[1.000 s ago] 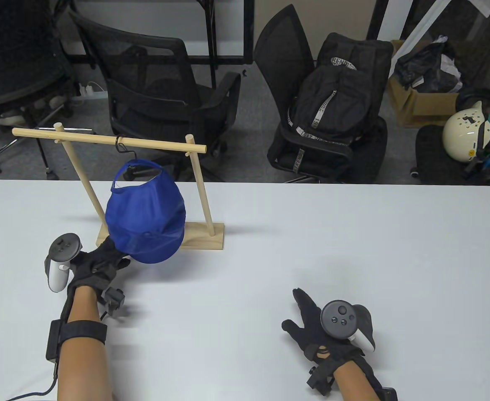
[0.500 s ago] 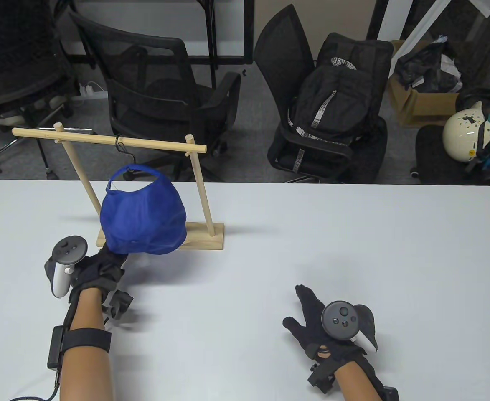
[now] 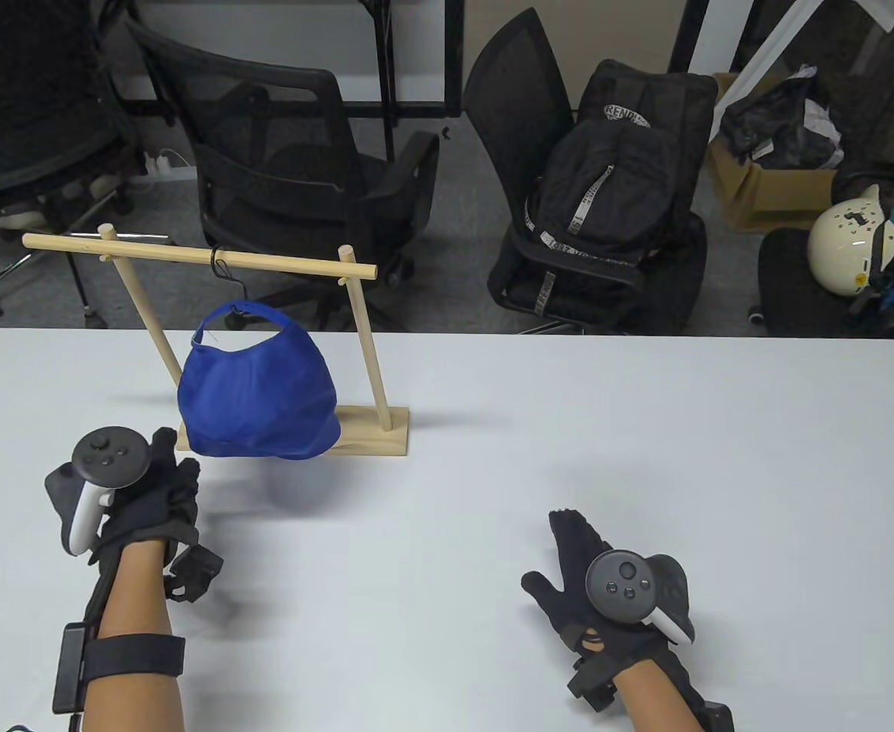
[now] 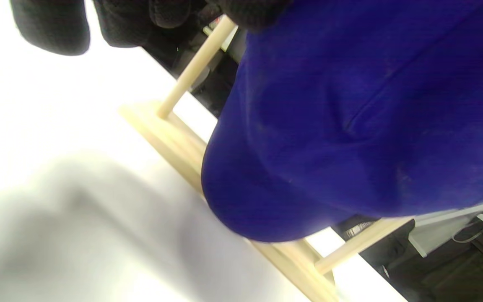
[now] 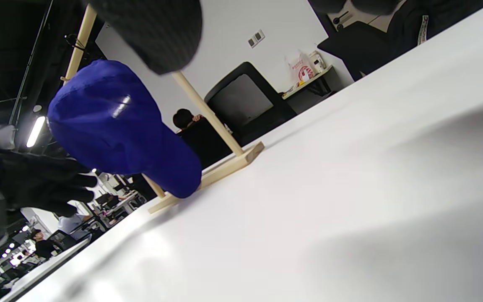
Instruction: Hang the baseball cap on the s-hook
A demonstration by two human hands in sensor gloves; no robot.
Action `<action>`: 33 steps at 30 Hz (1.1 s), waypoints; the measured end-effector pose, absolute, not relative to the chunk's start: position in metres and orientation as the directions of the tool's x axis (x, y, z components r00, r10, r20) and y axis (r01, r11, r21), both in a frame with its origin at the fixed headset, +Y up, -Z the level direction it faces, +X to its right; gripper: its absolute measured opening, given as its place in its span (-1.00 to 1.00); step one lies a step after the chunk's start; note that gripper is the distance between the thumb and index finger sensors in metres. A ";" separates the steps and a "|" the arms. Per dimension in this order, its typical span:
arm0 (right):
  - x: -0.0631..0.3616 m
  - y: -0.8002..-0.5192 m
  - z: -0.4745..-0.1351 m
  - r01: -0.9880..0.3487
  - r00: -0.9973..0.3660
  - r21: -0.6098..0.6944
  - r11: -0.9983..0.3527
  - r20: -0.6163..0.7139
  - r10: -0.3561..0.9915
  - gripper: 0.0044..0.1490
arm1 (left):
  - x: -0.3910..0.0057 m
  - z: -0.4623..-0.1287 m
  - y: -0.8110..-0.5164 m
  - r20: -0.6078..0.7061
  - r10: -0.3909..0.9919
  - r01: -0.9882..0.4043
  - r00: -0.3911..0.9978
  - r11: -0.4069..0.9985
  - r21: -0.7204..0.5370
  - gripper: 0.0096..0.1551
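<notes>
The blue fabric baseball cap (image 3: 257, 396) is hanging by its back strap from the small black wire s-hook (image 3: 227, 276), which sits on the crossbar of the light wooden dowel rack (image 3: 294, 263). The cap's brim end dangles low in front of the rack's flat wooden base (image 3: 374, 436), right at it, though it's hard to say whether it actually touches.

The left hand (image 3: 153, 488) is just beside the cap's lower left edge with nothing in it, fingers loosely curled, and there's a visible gap between glove and fabric in the table view. The right hand (image 3: 587, 568) lies flat on the white table (image 3: 645, 427), fingers spread, well apart from the rack and holding nothing.

So the hang looks basically done. What could still go wrong, imo:

- the strap seems to sit on the hook's lower curl only, so any swing could slide it off the open end
- the left hand is close enough that pulling away carelessly could brush the brim and set it swinging
- the rack looks light, so a knock to the base or post might tip the whole thing
- the hook itself just loops over the dowel and could shift sideways.
</notes>
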State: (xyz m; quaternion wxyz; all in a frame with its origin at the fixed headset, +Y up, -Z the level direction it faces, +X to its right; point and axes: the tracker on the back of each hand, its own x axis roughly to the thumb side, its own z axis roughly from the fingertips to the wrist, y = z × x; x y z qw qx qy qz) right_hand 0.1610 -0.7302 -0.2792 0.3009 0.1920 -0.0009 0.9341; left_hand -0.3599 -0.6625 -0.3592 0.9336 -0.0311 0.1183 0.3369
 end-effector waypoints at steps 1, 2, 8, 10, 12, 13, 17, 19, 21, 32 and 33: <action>0.161 -0.729 -0.279 -0.554 -0.752 0.106 -0.826 0.360 0.551 0.13 | -0.359 -0.355 -0.656 -0.237 0.613 -0.620 0.754 0.783 0.052 -0.16; 0.161 -0.728 -0.278 -0.548 -0.757 0.104 -0.830 0.361 0.545 0.14 | -0.358 -0.353 -0.652 -0.232 0.612 -0.614 0.756 0.786 0.072 -0.16; 0.158 -0.720 -0.276 -0.461 -0.811 0.066 -0.885 0.372 0.451 0.18 | -0.341 -0.329 -0.615 -0.112 0.604 -0.575 0.789 0.791 0.209 -0.13; 0.157 -0.719 -0.276 -0.451 -0.818 0.060 -0.891 0.371 0.439 0.20 | -0.332 -0.320 -0.607 -0.064 0.591 -0.564 0.804 0.792 0.234 -0.13; 0.158 -0.718 -0.277 -0.442 -0.826 0.055 -0.895 0.364 0.430 0.21 | -0.322 -0.310 -0.602 -0.017 0.568 -0.547 0.823 0.799 0.249 -0.13; 0.158 -0.718 -0.277 -0.433 -0.831 0.054 -0.900 0.362 0.422 0.21 | -0.316 -0.303 -0.599 0.009 0.551 -0.534 0.834 0.805 0.259 -0.12; 0.159 -0.717 -0.278 -0.392 -0.853 0.062 -0.918 0.348 0.388 0.22 | -0.299 -0.283 -0.597 0.078 0.500 -0.501 0.862 0.822 0.270 -0.11; 0.159 -0.716 -0.278 -0.365 -0.864 0.073 -0.928 0.345 0.367 0.22 | -0.290 -0.273 -0.600 0.108 0.466 -0.477 0.878 0.835 0.276 -0.11; 0.157 -0.714 -0.279 -0.328 -0.879 0.070 -0.942 0.342 0.332 0.22 | -0.282 -0.265 -0.605 0.127 0.426 -0.444 0.896 0.849 0.285 -0.11; 0.150 -0.716 -0.283 -0.191 -0.925 0.111 -0.975 0.312 0.217 0.26 | -0.248 -0.239 -0.667 0.171 0.235 -0.273 0.957 0.929 0.249 -0.06; 0.150 -0.717 -0.284 -0.187 -0.926 0.114 -0.976 0.310 0.214 0.26 | -0.247 -0.240 -0.672 0.172 0.227 -0.265 0.958 0.933 0.242 -0.06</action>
